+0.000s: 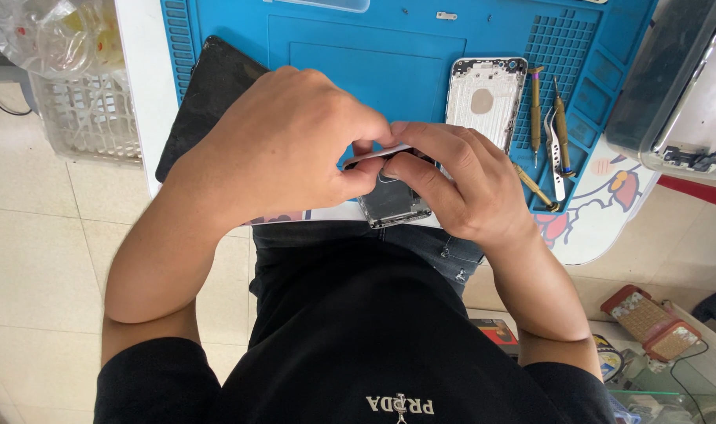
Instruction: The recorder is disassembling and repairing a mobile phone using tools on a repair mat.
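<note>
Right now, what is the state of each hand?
Left hand: closed, pinching the thin white strip.
Right hand: closed on the grey phone body.

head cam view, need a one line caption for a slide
Left hand and right hand grip a thin pale panel over an opened phone, blue work mat behind.

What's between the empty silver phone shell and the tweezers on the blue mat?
In the head view, a gold-handled screwdriver lies between the phone shell and the tweezers on the blue mat.
</note>
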